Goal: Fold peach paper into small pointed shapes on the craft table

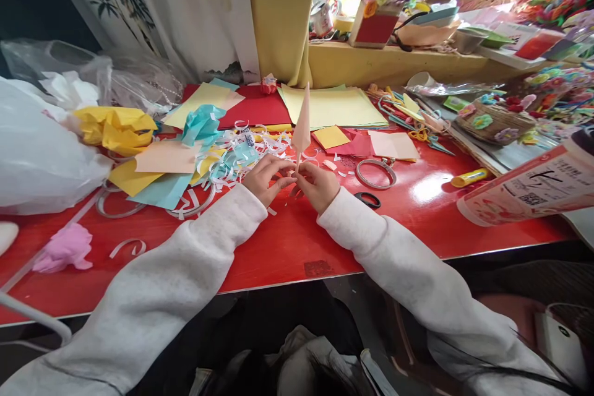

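Both hands meet over the red table, pinching the narrow lower end of a pale pink folded paper piece [302, 124] that stands upright with its pointed tip up. My left hand [268, 178] has its thumb and fingers closed at the base of the paper. From the other side, my right hand [319, 185] is closed on the same base. My fingers hide the lowest part of the piece. Behind my left hand lie curled white paper strips [232, 167]. A yellow paper square [331, 137] and pink sheets [393, 145] lie beyond my right hand.
Rings of tape [375, 174] and black scissor handles [367, 200] lie right of my hands. A printed cup [529, 185] leans at the right. Crumpled yellow paper [114, 130], a plastic bag [41, 154] and a pink lump [65, 249] sit left. Paper stacks [334, 105] lie behind.
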### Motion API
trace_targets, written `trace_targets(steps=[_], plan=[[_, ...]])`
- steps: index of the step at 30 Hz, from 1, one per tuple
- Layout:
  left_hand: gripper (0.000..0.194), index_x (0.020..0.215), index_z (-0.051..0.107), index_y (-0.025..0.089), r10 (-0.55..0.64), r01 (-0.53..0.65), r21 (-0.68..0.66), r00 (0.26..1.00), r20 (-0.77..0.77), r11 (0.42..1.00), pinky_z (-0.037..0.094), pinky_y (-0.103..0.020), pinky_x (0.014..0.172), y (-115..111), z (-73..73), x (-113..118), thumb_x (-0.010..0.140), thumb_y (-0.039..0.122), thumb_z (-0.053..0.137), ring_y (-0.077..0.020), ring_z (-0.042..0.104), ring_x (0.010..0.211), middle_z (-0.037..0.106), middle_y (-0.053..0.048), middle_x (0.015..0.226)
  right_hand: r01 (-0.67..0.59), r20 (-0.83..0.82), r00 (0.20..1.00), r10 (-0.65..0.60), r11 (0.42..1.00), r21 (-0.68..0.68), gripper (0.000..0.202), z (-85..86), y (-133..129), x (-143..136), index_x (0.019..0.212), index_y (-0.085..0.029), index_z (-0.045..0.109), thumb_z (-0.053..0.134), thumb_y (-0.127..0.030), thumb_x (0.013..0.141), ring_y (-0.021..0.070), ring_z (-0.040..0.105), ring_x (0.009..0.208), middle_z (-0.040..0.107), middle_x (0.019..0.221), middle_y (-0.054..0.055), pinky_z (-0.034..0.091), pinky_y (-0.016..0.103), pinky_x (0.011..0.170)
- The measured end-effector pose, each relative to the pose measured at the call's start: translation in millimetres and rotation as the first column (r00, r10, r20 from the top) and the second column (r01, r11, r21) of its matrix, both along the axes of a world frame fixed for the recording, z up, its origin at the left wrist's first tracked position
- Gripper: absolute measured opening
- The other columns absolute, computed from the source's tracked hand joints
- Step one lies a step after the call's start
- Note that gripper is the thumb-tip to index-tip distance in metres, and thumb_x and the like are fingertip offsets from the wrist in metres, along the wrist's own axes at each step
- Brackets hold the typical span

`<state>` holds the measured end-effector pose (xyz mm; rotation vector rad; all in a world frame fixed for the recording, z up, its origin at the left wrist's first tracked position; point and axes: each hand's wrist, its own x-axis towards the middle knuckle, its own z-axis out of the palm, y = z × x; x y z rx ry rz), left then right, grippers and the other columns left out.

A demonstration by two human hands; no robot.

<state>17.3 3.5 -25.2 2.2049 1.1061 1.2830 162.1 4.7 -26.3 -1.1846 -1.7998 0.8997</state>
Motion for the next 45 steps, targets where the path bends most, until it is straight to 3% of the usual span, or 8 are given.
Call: trace_targets(steps=[3,11,19,28,33,37,41,45], plan=[[0.024,0.095,0.056,0.018,-0.023,0.023,-0.011,1.0,0.017,1.0,0.05,-0.021,0.065,1,-1.3,0,0.073,0.026,0.055,-0.008,0.054,0.071,0.049,-0.003,0.089,-0.012,0.0,1.0,0.012,1.0,0.004,0.01,1.0,-1,0,0.075,-0.016,0.049,0.04,-0.02,0.077,0.0098,0.06,0.048,0.058,0.064,-0.001,0.049,0.02,0.046],[0.022,0.094,0.054,0.018,-0.058,0.104,0.233,0.979,-0.195,0.967,0.048,-0.025,0.069,6,-6.3,-3,0.073,0.026,0.054,-0.0116,0.049,0.078,0.047,-0.003,0.087,-0.068,-0.137,0.989,0.053,0.992,-0.103,0.014,3.6,-4,2,0.066,-0.016,0.048,0.038,-0.018,0.076,0.0112,0.062,0.053,0.054,0.058,-0.002,0.052,0.02,0.047],[0.02,0.089,0.052,0.014,0.168,-0.003,0.466,0.934,-0.314,0.885,0.046,-0.024,0.068,1,-2.5,-4,0.076,0.029,0.051,-0.0134,0.054,0.077,0.055,-0.005,0.084,-0.106,-0.24,0.969,0.057,0.975,-0.193,0.014,0.0,-5,0,0.077,-0.018,0.051,0.046,-0.031,0.075,0.0149,0.063,0.053,0.061,0.059,0.0,0.054,0.027,0.051],[0.021,0.093,0.054,0.014,0.284,0.001,0.634,0.894,-0.348,0.773,0.046,-0.023,0.065,-1,0.0,0,0.076,0.026,0.05,-0.0151,0.057,0.076,0.059,-0.007,0.084,-0.072,-0.168,0.985,0.049,0.988,-0.135,0.013,2.7,-6,-1,0.074,-0.018,0.052,0.041,-0.022,0.078,0.0129,0.062,0.053,0.058,0.056,-0.001,0.054,0.025,0.053],[0.016,0.09,0.052,0.015,0.221,-0.041,0.475,0.918,-0.33,0.879,0.045,-0.025,0.068,0,-3.3,-2,0.076,0.02,0.048,-0.0143,0.054,0.079,0.057,-0.006,0.085,-0.205,-0.302,0.942,0.143,0.962,-0.182,0.019,-4.1,0,-4,0.092,-0.018,0.051,0.044,-0.028,0.078,0.0115,0.061,0.055,0.058,0.065,-0.001,0.054,0.025,0.054],[0.018,0.085,0.05,0.016,0.072,-0.061,0.098,0.991,-0.117,0.993,0.046,-0.025,0.065,1,-0.8,-2,0.071,0.026,0.055,-0.0118,0.053,0.073,0.055,-0.004,0.082,-0.226,-0.395,0.912,0.113,0.941,-0.253,0.034,-2.1,4,-3,0.108,-0.016,0.045,0.048,-0.028,0.076,0.0102,0.061,0.052,0.058,0.068,-0.001,0.053,0.024,0.052],[0.024,0.08,0.051,0.016,-0.043,0.082,-0.3,0.99,0.134,0.95,0.047,-0.026,0.065,-1,6.6,-1,0.068,0.036,0.057,-0.0114,0.056,0.07,0.057,-0.001,0.076,-0.121,-0.261,0.963,0.07,0.975,-0.186,0.037,-4.3,9,5,0.114,-0.016,0.042,0.042,-0.025,0.078,0.0096,0.059,0.047,0.056,0.062,-0.002,0.052,0.023,0.049],[0.028,0.085,0.055,0.017,-0.078,0.113,-0.333,0.99,0.118,0.936,0.047,-0.028,0.067,-3,8.6,-1,0.065,0.036,0.061,-0.0131,0.057,0.073,0.059,-0.002,0.077,-0.081,-0.061,0.995,0.078,0.995,-0.051,0.034,-7.9,10,11,0.111,-0.019,0.046,0.039,-0.021,0.079,0.0086,0.057,0.044,0.057,0.06,-0.003,0.05,0.024,0.051]])
